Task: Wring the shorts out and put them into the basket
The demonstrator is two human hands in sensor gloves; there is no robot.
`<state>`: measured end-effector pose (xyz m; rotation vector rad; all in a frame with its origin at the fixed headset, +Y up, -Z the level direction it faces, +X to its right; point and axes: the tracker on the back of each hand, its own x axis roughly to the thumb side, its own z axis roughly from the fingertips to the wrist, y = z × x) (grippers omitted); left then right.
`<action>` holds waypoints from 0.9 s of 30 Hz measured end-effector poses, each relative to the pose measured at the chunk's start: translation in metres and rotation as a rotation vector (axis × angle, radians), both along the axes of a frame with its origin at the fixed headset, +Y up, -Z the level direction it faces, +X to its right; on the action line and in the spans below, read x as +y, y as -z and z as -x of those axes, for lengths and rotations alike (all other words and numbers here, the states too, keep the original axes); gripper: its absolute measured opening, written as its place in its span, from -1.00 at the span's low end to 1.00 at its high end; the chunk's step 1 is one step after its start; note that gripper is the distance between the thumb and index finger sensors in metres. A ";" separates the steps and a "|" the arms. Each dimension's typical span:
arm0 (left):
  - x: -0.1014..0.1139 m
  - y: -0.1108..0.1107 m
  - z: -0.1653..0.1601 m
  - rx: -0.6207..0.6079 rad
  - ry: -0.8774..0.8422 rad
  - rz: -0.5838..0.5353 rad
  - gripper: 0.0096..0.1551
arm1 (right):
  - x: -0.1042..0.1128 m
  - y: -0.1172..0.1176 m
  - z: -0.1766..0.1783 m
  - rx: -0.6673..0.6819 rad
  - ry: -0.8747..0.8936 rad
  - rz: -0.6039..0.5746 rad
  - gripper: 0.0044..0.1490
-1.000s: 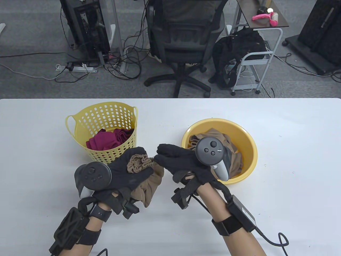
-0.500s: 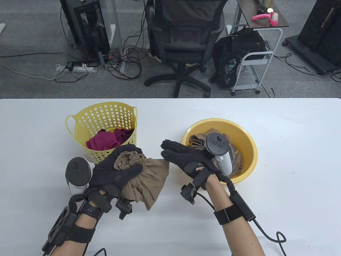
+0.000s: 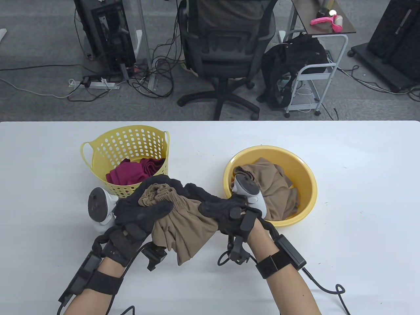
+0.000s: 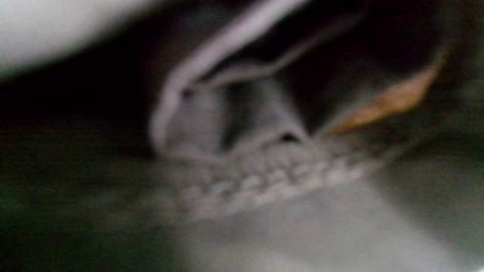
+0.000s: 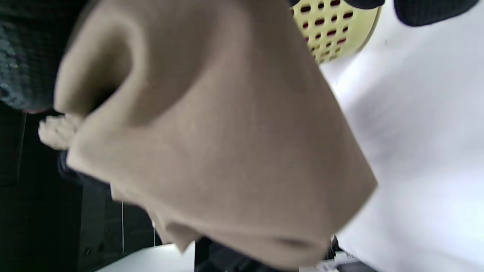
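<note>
Tan shorts (image 3: 183,226) hang bunched between both hands above the table's front middle. My left hand (image 3: 144,206) grips the gathered waistband (image 3: 157,195), thumb curled across the cloth. My right hand (image 3: 216,210) closes round the shorts from the right, fingers reaching behind the fabric. The right wrist view is filled by the tan shorts (image 5: 211,151), with the basket (image 5: 336,30) behind. The left wrist view is dark and blurred, showing only a ruffled waistband (image 4: 264,177). The pale yellow perforated basket (image 3: 131,141) stands just behind my left hand and holds maroon cloth (image 3: 131,172).
A yellow bowl (image 3: 302,174) right of the hands holds another tan garment (image 3: 275,187). White table (image 3: 361,197) stretches to the right and front. Beyond the far edge are an office chair (image 3: 226,42), cables and a small cart (image 3: 315,75).
My right hand moved left from in front of the bowl and took hold of the shorts. My left hand kept its grip while the cloth spread lower.
</note>
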<state>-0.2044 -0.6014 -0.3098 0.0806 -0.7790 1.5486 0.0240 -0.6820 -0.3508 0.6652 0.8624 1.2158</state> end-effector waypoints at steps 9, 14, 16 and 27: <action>-0.008 0.002 -0.007 0.012 0.025 0.011 -0.22 | 0.005 -0.016 0.019 0.082 0.022 -0.036 0.67; -0.009 0.001 -0.009 0.030 0.043 0.009 -0.22 | 0.008 -0.016 0.016 0.056 0.000 -0.063 0.60; -0.009 0.001 -0.010 0.046 0.065 0.002 -0.22 | 0.008 -0.016 0.015 0.045 -0.011 -0.069 0.56; -0.011 0.000 -0.015 0.067 0.100 0.000 -0.21 | 0.010 -0.020 0.016 -0.091 -0.083 -0.152 0.34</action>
